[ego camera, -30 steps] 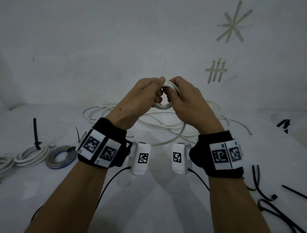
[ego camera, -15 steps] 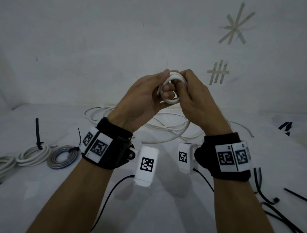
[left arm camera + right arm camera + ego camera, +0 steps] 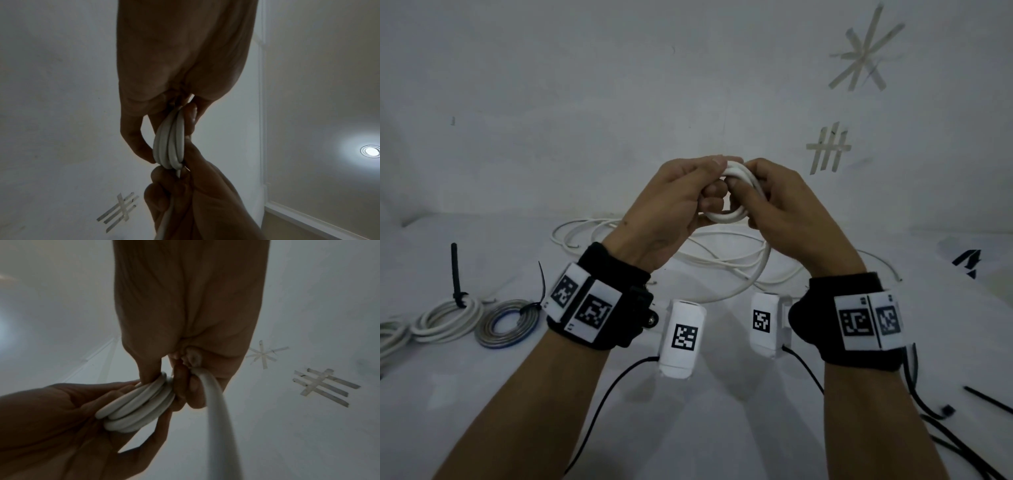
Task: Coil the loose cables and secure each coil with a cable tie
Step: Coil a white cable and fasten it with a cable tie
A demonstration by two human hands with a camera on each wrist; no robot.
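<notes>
Two hands' fingers (image 3: 717, 192) clamped on small white cable coil (image 3: 726, 216), seemingly upright, tail (image 3: 755, 274) hanging tableward.

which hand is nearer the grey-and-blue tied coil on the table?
Left. The left hand is raised over the table, up and right of the grey-and-blue coil; the right hand is farther right. Both grip the white cable coil.
</notes>
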